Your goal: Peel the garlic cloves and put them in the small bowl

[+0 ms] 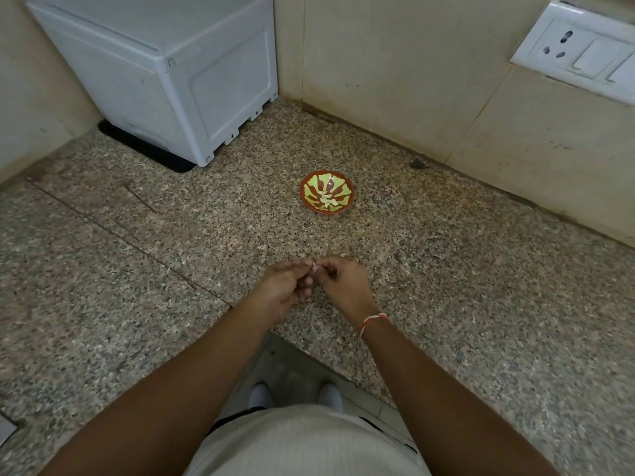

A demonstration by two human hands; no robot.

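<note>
The speckled granite table wraps an inner corner. On it at eleven o'clock stands a white box on a black mat. Near twelve o'clock sits the bowl, with pale cloves inside. A small dark lump lies at one o'clock by the wall.

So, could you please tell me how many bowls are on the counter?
1. The small bowl sits on the granite counter beyond both hands, near the back wall, with a few pale peeled garlic cloves inside. None appears hidden.
</note>
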